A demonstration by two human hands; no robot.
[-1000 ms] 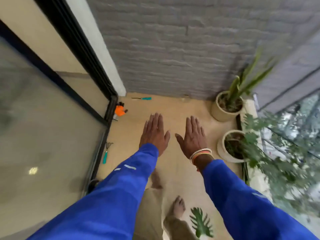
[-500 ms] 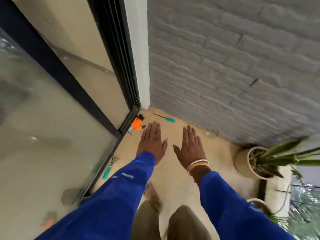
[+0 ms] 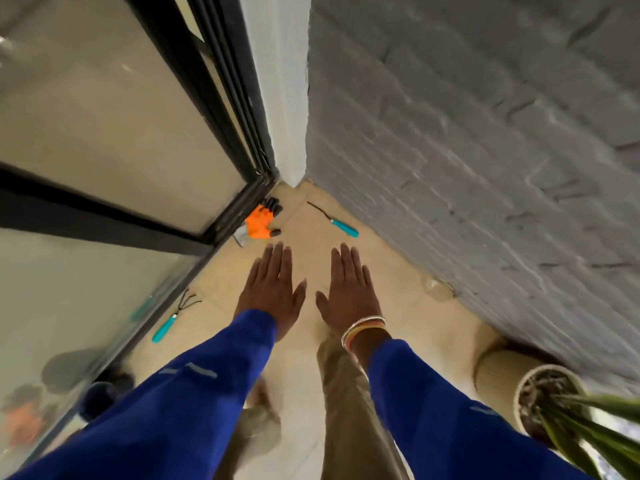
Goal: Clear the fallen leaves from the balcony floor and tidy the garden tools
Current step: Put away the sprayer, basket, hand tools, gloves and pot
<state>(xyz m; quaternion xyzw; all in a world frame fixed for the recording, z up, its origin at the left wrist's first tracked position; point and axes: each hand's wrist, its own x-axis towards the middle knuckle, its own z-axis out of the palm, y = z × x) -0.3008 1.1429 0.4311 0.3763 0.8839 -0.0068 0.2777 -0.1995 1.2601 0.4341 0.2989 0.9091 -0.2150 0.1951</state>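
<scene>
**Two flat, empty hands over a balcony floor with tools lying about**

Both arms reach forward in blue sleeves (image 3: 194,403), palms down. The left hand (image 3: 270,289) is flat with its fingers straight and close together, thumb out to the side, holding nothing. The right hand (image 3: 349,289) is held the same way — flat, fingers extended, empty — with a stack of bangles (image 3: 363,329) at the wrist. The two hands are side by side, near each other but apart, and touch none of the tools.

The garden tools lie on the beige floor (image 3: 311,230) ahead and to the left. An orange glove (image 3: 258,221) with dark fingertips sits in the corner, right against the black frame of the glass door (image 3: 104,133), just beyond the left fingertips. A slim tool with a teal handle (image 3: 341,227) lies near the foot of the grey brick wall (image 3: 485,150), ahead of the right hand. A small hand rake (image 3: 175,317) with a teal handle and dark prongs lies along the door track, to the left of the left wrist.

At lower right a cream plant pot (image 3: 498,368) stands by the wall, with long green leaves spreading out of frame. A pale blurred patch on the floor near the wall's base is too unclear to identify. Khaki trouser legs (image 3: 346,410) show below the arms.
</scene>
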